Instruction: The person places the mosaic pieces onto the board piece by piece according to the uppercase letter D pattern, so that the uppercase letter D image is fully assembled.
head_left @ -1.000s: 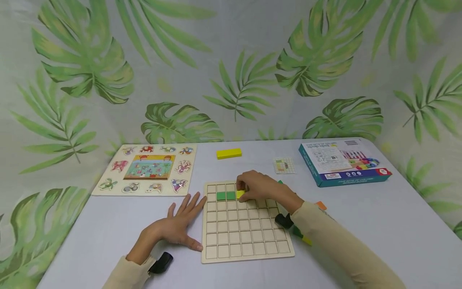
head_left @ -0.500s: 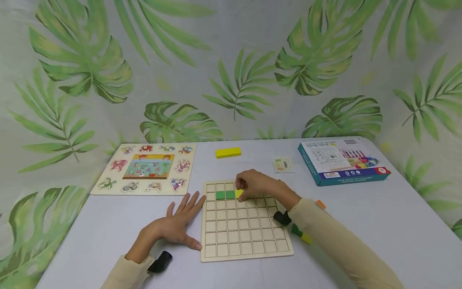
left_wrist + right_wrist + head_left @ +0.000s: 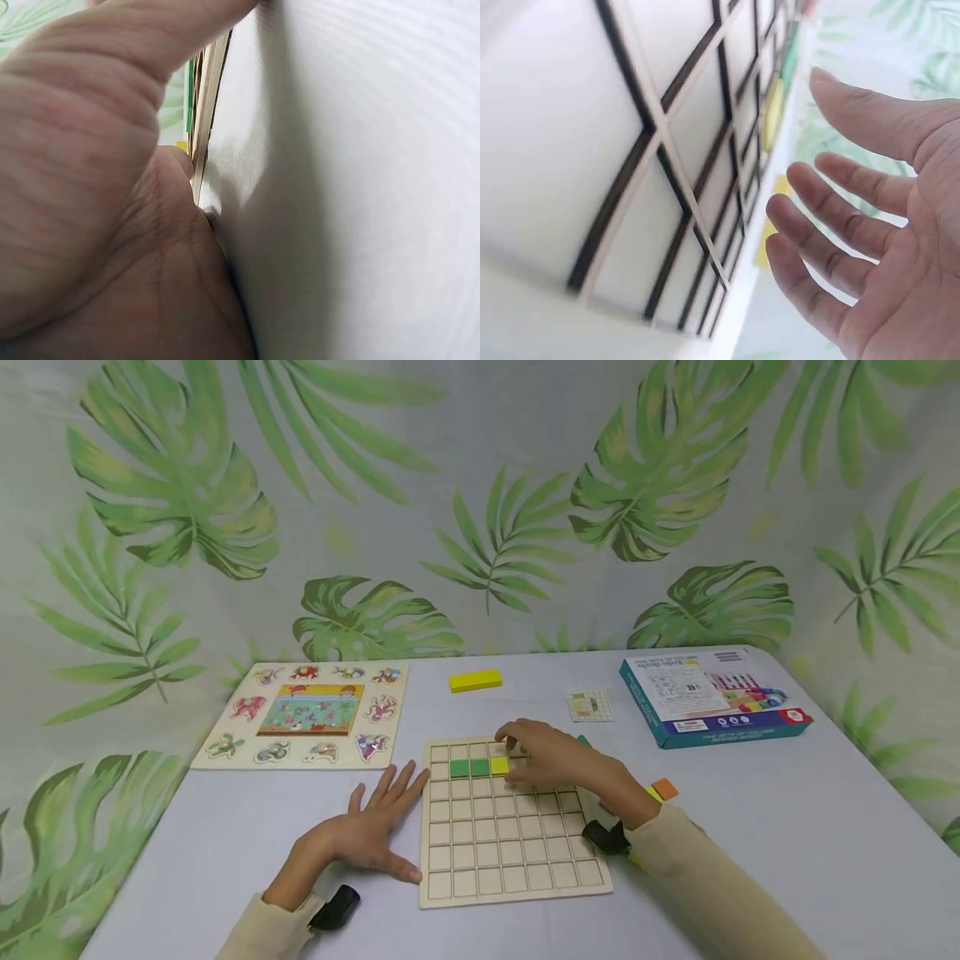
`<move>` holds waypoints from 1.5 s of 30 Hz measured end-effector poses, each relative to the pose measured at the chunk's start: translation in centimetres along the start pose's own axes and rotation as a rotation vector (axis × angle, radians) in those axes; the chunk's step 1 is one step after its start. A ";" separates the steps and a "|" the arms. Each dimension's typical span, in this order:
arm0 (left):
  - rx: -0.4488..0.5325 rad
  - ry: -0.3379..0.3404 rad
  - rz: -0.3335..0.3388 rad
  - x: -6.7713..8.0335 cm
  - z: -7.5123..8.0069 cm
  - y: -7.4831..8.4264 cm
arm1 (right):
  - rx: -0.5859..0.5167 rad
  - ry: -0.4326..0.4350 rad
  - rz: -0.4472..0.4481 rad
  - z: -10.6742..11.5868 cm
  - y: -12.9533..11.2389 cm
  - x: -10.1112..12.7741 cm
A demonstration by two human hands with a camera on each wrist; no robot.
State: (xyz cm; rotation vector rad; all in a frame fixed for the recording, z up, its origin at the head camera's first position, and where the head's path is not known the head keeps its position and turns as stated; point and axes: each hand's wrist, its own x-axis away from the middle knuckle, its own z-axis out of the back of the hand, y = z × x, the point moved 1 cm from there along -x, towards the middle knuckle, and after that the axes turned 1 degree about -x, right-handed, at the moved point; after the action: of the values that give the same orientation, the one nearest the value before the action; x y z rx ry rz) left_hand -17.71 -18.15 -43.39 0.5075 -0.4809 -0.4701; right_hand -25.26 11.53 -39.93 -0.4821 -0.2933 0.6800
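Yellow tile (image 3: 499, 766) — it lies in the second row from the top, fourth cell from the left, of a wooden grid board (image 3: 487, 856). The right hand (image 3: 555, 758) hovers just beside it, thumb well parted from the loosely bent fingers (image 3: 825, 251), which have hold of nothing. Next to the tile, in the second and third cells of that row, sit two green tiles (image 3: 470, 767). The left hand (image 3: 366, 837) lies with its fingers spread wide and holding nothing, index finger and thumb tips at the board's left edge.

Beyond the right forearm, orange and yellow pieces (image 3: 664, 789) show; more are partly hidden. Past the board's far edge are a yellow block (image 3: 476, 681) and, farther right, a small grid card (image 3: 590, 704). A sea-animal puzzle (image 3: 298, 753) lies flat at far left; a teal-sided box (image 3: 708, 697) is at far right — all on the white counter (image 3: 180, 852).
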 end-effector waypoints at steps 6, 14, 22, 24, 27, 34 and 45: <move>-0.001 0.008 0.001 -0.1 0.0 0.1 | -0.018 0.071 -0.015 1.0 2.0 3.0; 0.015 0.003 0.002 0.1 0.1 0.1 | -0.086 0.073 -0.080 1.4 4.0 7.4; 0.001 0.002 -0.001 -0.2 0.2 0.3 | -0.088 -0.056 -0.139 3.2 5.8 10.7; 0.005 -0.002 -0.002 -0.2 0.3 0.4 | -0.099 -0.095 -0.180 3.4 6.1 11.0; 0.007 -0.008 0.006 -0.1 0.2 0.4 | -0.124 -0.143 -0.234 3.4 6.3 11.2; 0.030 0.003 0.005 0.1 -0.2 0.2 | -0.095 -0.183 -0.349 3.3 6.2 11.2; 0.009 0.005 0.004 0.0 0.0 0.0 | -0.098 -0.174 -0.381 3.0 6.3 11.1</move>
State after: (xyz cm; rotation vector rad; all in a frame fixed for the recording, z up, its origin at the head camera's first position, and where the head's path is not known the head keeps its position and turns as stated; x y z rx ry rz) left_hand -17.66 -18.14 -43.37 0.5158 -0.4796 -0.4631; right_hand -21.56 24.13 -39.53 -0.4451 -0.5688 0.3364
